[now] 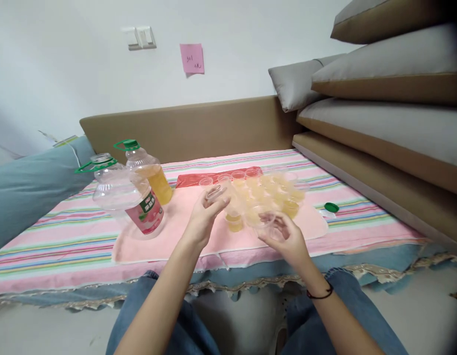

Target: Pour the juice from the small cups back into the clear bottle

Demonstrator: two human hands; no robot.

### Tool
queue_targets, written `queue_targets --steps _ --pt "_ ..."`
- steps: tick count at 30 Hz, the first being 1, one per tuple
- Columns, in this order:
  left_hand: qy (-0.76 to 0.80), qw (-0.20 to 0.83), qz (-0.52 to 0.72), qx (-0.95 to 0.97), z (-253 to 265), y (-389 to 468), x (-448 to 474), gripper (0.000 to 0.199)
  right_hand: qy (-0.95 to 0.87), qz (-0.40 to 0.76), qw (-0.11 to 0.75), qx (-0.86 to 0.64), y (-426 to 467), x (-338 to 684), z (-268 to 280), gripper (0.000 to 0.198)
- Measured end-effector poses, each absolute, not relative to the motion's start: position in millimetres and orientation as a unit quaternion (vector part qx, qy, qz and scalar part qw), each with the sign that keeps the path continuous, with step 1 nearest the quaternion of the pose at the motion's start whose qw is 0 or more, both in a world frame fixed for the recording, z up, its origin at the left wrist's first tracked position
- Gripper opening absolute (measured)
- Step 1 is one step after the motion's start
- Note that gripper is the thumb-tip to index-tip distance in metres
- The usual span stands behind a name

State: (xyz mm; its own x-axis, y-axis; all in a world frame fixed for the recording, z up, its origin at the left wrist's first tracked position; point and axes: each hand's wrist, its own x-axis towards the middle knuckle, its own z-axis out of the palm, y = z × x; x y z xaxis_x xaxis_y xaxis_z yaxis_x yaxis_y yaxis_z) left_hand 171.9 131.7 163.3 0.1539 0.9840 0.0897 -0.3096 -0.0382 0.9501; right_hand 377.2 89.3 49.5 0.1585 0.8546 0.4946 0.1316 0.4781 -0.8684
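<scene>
The left hand (pixel 206 212) is observed grasping a clear cup (pixel 215 193) between its thumb and curled fingers; the cup is tilted, and overlap with other clear plastic prevents a count of what is held. The right hand (pixel 284 234) has its thumb and fingers around a second clear cup (pixel 260 217), held near the left hand's cup; whether that cup contains liquid cannot be told. Between the two hands, a small filled cup (pixel 234 225) of yellow liquid stands on a pink mat (pixel 176 222). Just beyond the right hand is a close group of filled cups (pixel 275 187). Beyond the left hand lies a red sheet (pixel 193 180). To the left of the left hand stand an uncapped bottle (pixel 145 214) with a pink label and, behind it, a capped bottle (pixel 161 185) of yellow liquid. Well to the right of the right hand, a green cap (pixel 331 207) rests on the striped cloth (pixel 65 244).
</scene>
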Motion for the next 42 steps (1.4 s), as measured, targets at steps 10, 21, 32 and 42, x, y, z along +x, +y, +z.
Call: queue_targets --steps 10,21,32,42 --pt "0.323 0.523 0.503 0.608 156 122 196 0.067 -0.591 0.306 0.613 -0.425 87 370 48 0.05" --pt "0.344 0.451 0.425 0.705 165 116 195 0.099 -0.583 0.348 0.618 -0.397 90 375 40 0.051" --pt "0.367 0.351 0.423 0.75 185 113 198 0.071 -0.566 0.388 0.608 -0.4 90 377 40 0.056" --pt "0.352 0.373 0.409 0.755 177 113 195 0.069 -0.506 0.47 0.634 -0.35 81 375 55 0.061"
